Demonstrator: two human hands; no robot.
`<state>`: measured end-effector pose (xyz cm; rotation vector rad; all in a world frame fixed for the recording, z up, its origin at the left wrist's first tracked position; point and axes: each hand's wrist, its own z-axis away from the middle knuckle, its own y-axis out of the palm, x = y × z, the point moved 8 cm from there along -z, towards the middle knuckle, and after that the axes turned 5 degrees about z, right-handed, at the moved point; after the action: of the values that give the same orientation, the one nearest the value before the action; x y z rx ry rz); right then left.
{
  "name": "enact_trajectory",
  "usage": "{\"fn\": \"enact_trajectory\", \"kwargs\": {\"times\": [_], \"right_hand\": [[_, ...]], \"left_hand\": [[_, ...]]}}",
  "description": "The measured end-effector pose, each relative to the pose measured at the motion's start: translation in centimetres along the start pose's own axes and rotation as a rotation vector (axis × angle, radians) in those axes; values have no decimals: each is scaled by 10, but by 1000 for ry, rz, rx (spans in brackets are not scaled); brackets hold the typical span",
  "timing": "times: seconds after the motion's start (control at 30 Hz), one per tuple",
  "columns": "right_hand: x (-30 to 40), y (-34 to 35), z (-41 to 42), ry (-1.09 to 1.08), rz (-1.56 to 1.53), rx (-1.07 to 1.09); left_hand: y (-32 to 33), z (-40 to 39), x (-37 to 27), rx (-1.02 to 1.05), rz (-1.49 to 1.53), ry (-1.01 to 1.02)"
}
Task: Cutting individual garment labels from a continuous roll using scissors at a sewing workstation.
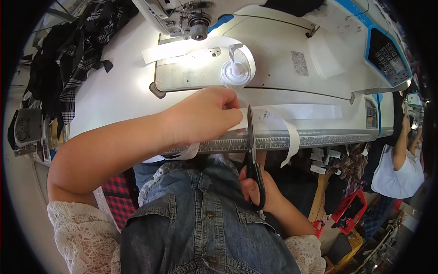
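My left hand (208, 111) pinches a white printed label strip (242, 120) above the sewing table's front edge. In my right hand (261, 191) is a pair of black-handled scissors (252, 147), held upright, with the blades across the strip beside my left fingertips. Right of the blades the strip runs on and its end curls down over the ruler edge (318, 139). A further flat white strip (314, 111) lies behind it. Beyond my left hand, a coiled roll of white tape (236, 73) rests on the sewing machine bed (273, 77), its free end stretched left under the lamp.
The sewing machine head (199, 29) hangs over the bed, with a control panel (388, 58) at right. Black plaid fabric (72, 58) is heaped at left. Below right are a red basket (349, 212) and cut label pieces (318, 164). Another person (398, 171) works at far right.
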<state>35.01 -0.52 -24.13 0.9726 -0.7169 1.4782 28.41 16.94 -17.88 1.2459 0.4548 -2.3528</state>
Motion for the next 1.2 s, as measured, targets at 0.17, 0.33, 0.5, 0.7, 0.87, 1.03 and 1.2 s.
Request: {"fn": "enact_trajectory", "kwargs": {"times": [0.17, 0.33, 0.5, 0.7, 0.87, 1.03, 1.2], "right_hand": [[43, -59, 5, -52, 70, -101], [69, -96, -4, -130, 18, 234], [77, -108, -14, -289, -435, 502], [103, -122, 6, -328, 227, -67], [132, -127, 31, -434, 1365, -465], [121, -168, 28, -365, 1299, -735], [128, -171, 25, -491, 1313, -952]], "left_hand": [[-25, -3, -19, -171, -364, 247], [54, 71, -58, -143, -958, 1203], [84, 44, -52, -107, -925, 1365], [51, 10, -46, -148, -946, 931], [25, 28, -38, -178, -1041, 916], [0, 21, -37, -243, -1051, 901], [-16, 5, -44, -317, -1100, 924]]}}
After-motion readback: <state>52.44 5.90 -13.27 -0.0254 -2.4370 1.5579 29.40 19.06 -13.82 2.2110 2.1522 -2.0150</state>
